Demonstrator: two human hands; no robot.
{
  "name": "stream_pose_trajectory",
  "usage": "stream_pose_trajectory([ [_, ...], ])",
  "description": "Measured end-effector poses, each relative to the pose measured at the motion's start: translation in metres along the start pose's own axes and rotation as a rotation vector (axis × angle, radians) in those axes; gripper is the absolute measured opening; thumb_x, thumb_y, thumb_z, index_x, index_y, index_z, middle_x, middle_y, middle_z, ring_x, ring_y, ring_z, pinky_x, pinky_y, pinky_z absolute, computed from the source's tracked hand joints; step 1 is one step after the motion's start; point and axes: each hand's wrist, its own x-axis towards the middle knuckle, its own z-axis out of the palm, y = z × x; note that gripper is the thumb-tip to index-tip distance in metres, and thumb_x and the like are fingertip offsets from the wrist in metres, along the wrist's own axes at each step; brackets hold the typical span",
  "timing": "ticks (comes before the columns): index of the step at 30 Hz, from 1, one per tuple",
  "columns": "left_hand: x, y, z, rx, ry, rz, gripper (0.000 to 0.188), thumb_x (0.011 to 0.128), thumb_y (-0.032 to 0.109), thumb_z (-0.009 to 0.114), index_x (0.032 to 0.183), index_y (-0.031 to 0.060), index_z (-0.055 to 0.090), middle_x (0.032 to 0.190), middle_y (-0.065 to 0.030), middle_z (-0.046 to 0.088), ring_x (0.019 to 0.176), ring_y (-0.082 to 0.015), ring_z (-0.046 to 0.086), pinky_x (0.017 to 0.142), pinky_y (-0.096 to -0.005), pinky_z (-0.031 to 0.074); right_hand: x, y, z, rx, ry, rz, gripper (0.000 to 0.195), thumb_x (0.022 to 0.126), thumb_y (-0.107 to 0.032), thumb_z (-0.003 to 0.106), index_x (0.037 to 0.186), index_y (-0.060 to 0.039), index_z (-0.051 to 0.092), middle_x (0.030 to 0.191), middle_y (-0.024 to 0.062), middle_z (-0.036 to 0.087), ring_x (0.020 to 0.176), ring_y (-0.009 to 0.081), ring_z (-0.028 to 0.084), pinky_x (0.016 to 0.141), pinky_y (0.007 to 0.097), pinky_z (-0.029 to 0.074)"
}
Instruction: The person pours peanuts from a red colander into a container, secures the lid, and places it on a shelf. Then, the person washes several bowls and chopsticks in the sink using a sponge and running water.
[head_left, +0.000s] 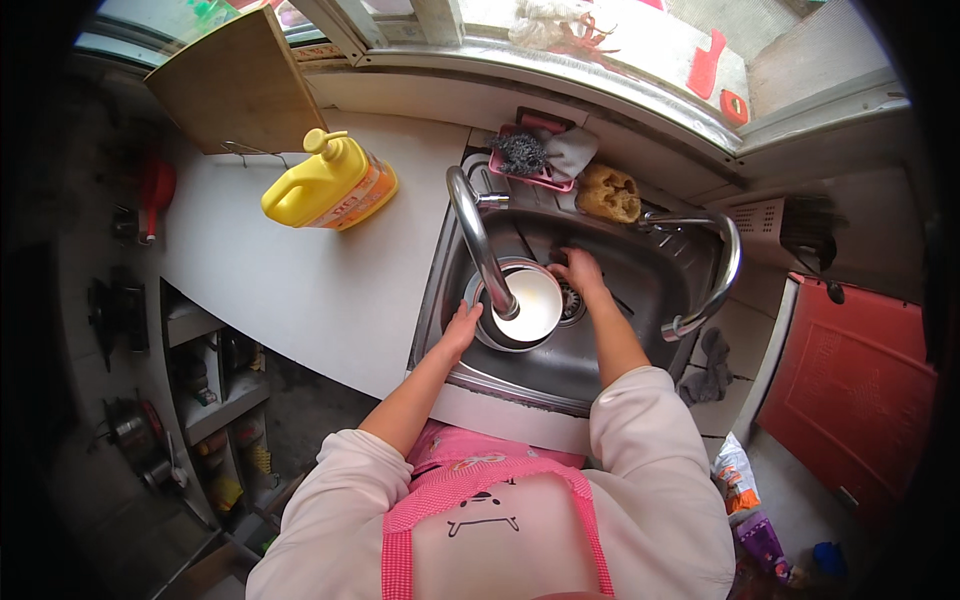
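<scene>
A white bowl (534, 304) sits inside a larger round metal vessel (517, 346) in the stainless-steel sink (637, 277). My left hand (463, 330) holds the vessel's left rim, its fingers lying along the outer side. My right hand (580, 271) is at the upper right of the rim, fingers bent down. Its fingertips are partly hidden, so whether they grip the rim is unclear. The curved chrome faucet (480, 232) passes over the bowl, its spout end above the bowl's left part. Beside the vessel shows the drain strainer (571, 304).
A second chrome faucet (727, 247) arches over the sink's right side. Behind the sink are a loofah sponge (609, 193) and a pink basket (536, 176) holding a scrubber and cloth. On the left counter (337, 292) stands a yellow pump bottle (337, 187). A grey cloth (709, 371) lies at right.
</scene>
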Motion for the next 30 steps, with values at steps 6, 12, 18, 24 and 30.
stream_pose_trajectory([
  [6,0.013,-0.013,0.0,0.078,-0.043,-0.021,0.081,0.091,0.051,0.042,0.147,0.0028,0.011,0.152,-0.0213,0.016,0.142,-0.031,0.014,0.113,-0.0355,0.015,-0.001,-0.003,0.008,-0.116,-0.036,-0.037,0.038,0.072,-0.032,0.072,0.105,-0.013,0.067,0.104,0.0131,0.064,0.096,0.0337,0.061,0.081,0.0428,0.05],
  [12,0.006,-0.005,0.001,0.124,-0.03,-0.001,0.079,0.09,0.044,0.045,0.147,0.0023,0.01,0.152,-0.0206,0.014,0.142,-0.0303,0.013,0.114,-0.0351,0.014,-0.001,-0.005,0.009,-0.352,-0.133,-0.015,0.033,0.073,-0.03,0.07,0.098,-0.0095,0.067,0.099,0.0148,0.065,0.093,0.0341,0.062,0.078,0.0435,0.051],
  [18,0.015,-0.009,-0.004,0.186,-0.081,0.063,0.077,0.088,0.037,0.046,0.147,0.0019,0.011,0.153,-0.0194,0.014,0.142,-0.029,0.012,0.114,-0.0341,0.014,0.012,0.009,0.028,0.134,-0.089,0.085,0.031,0.079,-0.028,0.066,0.096,-0.0016,0.065,0.092,0.0206,0.066,0.089,0.0344,0.064,0.075,0.0411,0.05],
  [24,0.011,0.003,0.008,0.177,-0.059,0.098,0.071,0.089,0.033,0.046,0.146,0.0018,0.016,0.151,-0.017,0.019,0.14,-0.0271,0.017,0.112,-0.0337,0.017,0.0,0.024,0.017,0.307,-0.084,0.131,0.036,0.081,-0.027,0.067,0.107,-0.0032,0.064,0.102,0.0216,0.064,0.097,0.0356,0.061,0.081,0.0426,0.049],
  [30,-0.014,0.032,0.04,0.281,0.082,0.372,0.073,0.082,0.022,0.055,0.144,0.0047,0.023,0.147,-0.0211,0.025,0.138,-0.0346,0.022,0.112,-0.0371,0.022,-0.093,-0.032,-0.073,0.065,0.332,0.045,0.016,0.082,-0.018,0.066,0.094,-0.0072,0.066,0.091,0.0152,0.065,0.085,0.0351,0.061,0.073,0.042,0.048],
])
